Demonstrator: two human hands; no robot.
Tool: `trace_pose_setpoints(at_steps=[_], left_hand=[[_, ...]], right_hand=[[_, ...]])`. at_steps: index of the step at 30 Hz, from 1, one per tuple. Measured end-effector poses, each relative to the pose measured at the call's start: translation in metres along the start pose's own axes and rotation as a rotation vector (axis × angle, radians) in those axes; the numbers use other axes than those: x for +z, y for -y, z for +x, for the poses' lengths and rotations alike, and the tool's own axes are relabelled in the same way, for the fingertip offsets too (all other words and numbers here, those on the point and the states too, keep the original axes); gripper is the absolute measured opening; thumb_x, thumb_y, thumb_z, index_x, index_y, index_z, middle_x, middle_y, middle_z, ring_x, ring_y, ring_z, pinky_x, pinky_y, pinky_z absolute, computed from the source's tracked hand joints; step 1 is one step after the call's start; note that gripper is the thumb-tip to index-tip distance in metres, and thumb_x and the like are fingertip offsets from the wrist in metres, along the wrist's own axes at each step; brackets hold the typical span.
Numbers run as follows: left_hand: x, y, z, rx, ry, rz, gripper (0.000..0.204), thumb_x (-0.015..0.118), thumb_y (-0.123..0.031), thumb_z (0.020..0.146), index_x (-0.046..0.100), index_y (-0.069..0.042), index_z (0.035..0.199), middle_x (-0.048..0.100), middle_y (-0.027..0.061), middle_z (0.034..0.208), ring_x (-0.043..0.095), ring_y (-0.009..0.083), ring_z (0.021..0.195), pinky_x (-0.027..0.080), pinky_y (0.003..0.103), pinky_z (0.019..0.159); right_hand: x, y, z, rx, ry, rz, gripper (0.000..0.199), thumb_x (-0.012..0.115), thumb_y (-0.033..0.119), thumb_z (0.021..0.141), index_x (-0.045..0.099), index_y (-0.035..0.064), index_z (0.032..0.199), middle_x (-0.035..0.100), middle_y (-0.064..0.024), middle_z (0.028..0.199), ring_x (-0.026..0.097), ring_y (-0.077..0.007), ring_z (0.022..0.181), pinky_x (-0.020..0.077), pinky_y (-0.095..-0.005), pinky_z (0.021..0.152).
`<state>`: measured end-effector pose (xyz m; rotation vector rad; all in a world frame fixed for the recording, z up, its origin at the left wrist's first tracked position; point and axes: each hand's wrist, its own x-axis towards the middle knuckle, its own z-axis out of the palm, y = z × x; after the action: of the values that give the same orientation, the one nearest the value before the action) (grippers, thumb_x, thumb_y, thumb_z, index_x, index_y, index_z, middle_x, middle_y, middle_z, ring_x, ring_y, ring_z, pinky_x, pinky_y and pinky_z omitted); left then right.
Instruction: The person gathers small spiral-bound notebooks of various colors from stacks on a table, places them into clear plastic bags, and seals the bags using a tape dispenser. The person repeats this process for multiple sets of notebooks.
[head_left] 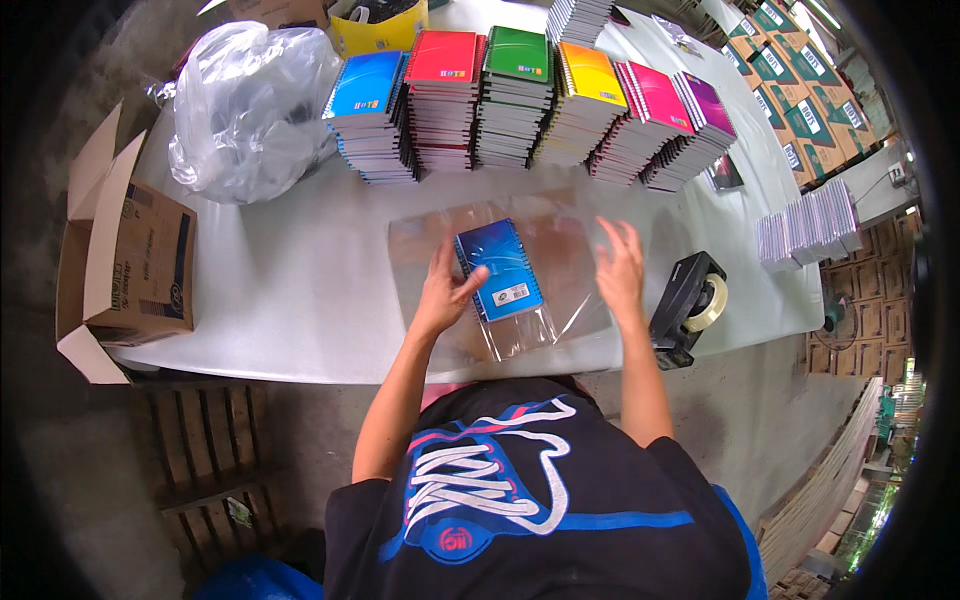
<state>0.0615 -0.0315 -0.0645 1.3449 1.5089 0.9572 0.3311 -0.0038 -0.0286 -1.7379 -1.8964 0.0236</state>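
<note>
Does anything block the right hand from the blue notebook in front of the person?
Nothing visible stands between the right hand and the blue notebook; only clear film is spread there. The tape dispenser is right of the hand, out of the way.

The left hand (448,285) holds its thumb over a blue spiral notebook (505,265); the right hand (622,265), fingers spread, hovers left of a tape dispenser (677,300); notebook stacks (515,120) stand beyond.

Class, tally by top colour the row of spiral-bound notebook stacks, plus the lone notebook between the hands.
Blue-topped notebook stack: 1
Red-topped notebook stack: 1
Green-topped notebook stack: 1
Yellow-topped notebook stack: 1
Pink-topped notebook stack: 1
Purple-topped notebook stack: 1
Lone blue spiral notebook: 1
Total: 7
</note>
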Motion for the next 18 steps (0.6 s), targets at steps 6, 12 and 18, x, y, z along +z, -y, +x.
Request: trace_pose_setpoints(at_steps=[6, 12, 18], left_hand=[[0.022, -0.002, -0.004, -0.130, 0.036, -0.497, 0.087, 0.055, -0.053, 0.086, 0.015, -0.001, 0.144, 0.040, 0.0222, 0.135, 0.043, 0.0284, 0.121, 0.038, 0.036, 0.097], [0.040, -0.047, -0.048, 0.283, -0.158, -0.653, 0.106, 0.070, -0.043, 0.076, -0.002, -0.008, 0.146, 0.025, 0.0182, 0.143, 0.030, 0.0280, 0.131, 0.026, 0.038, 0.107], [0.042, -0.026, -0.051, 0.312, -0.127, -0.454, 0.119, 0.082, -0.032, 0.064, -0.001, -0.004, 0.145, 0.035, 0.0167, 0.137, 0.039, 0.0262, 0.125, 0.030, 0.037, 0.105]], right_hand=[[0.093, 0.068, 0.002, 0.187, 0.428, 0.489, 0.072, 0.051, 0.057, 0.085, 0.047, -0.0016, 0.127, 0.050, -0.0252, 0.125, 0.047, -0.0382, 0.118, 0.0367, -0.0408, 0.100], [0.007, 0.087, -0.006, 0.101, 0.434, 1.303, 0.081, 0.077, 0.001, 0.069, 0.027, 0.0101, 0.132, 0.042, -0.0129, 0.131, 0.042, -0.0222, 0.121, 0.0378, -0.0351, 0.100], [0.033, 0.081, -0.029, -0.109, 0.406, 1.150, 0.099, 0.076, 0.002, 0.069, 0.012, 0.0070, 0.144, 0.031, -0.0140, 0.141, 0.035, -0.0236, 0.129, 0.0297, -0.0341, 0.107]])
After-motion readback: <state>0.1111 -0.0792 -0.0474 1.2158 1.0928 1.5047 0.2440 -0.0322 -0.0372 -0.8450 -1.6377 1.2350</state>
